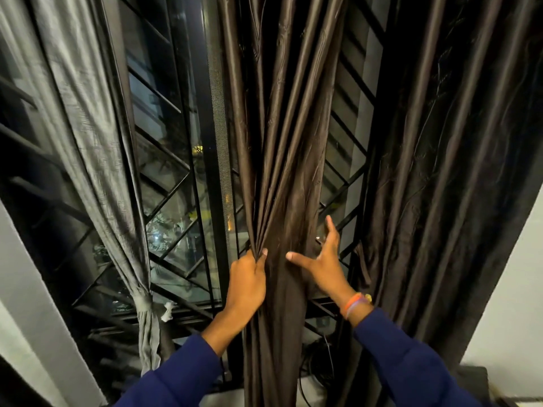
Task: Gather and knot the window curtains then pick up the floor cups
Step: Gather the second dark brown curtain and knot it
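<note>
Head view: left hand (248, 284) pinches the gathered brown curtain (282, 171), right hand (321, 259) splayed open beside it; slippery folds may escape.

1 head-worn view — close to the window grille (164, 183), facing forward and tilted slightly upward.

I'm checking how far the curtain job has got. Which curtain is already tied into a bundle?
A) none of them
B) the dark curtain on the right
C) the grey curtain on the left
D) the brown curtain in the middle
C: the grey curtain is cinched by a tie low down, while the brown curtain is only gathered by the left hand, with the right hand open beside it.
</note>
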